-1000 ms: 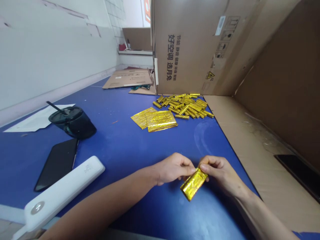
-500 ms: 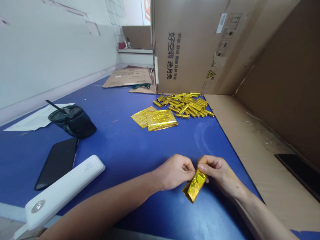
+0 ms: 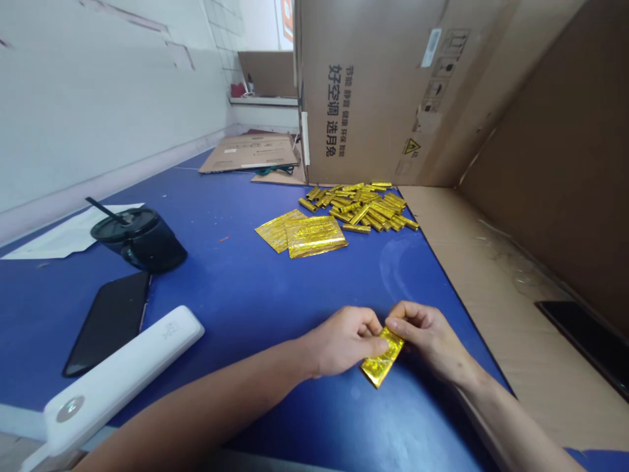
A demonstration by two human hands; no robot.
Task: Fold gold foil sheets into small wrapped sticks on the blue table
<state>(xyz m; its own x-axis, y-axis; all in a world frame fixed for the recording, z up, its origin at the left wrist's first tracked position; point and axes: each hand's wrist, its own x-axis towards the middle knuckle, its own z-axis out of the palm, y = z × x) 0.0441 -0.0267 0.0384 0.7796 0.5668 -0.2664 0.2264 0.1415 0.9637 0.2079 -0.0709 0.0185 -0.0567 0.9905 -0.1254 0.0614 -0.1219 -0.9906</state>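
Observation:
A folded strip of gold foil paper [image 3: 380, 368] is held between my two hands above the blue table [image 3: 255, 288]. My left hand [image 3: 346, 341] pinches it from the left, the thumb pressed flat on its face. On the upper right end, my right hand [image 3: 425, 331] grips the foil between thumb and fingers. Farther off lie flat gold foil sheets [image 3: 317, 237], partly overlapping. Behind them is a loose heap of small rolled gold foil pieces [image 3: 366, 208].
A large cardboard box [image 3: 383, 92] stands at the back, with more cardboard [image 3: 466, 242] along the right edge. To the left are a dark lidded mug [image 3: 142, 242] with a straw, a phone [image 3: 108, 321] and a white elongated device [image 3: 122, 367]. Flattened cardboard [image 3: 250, 154] lies at the back left.
My left thumb has moved onto the foil's face, and the foil, whose lower end gaped before, now looks pressed flatter. Both hands stay in nearly the same place.

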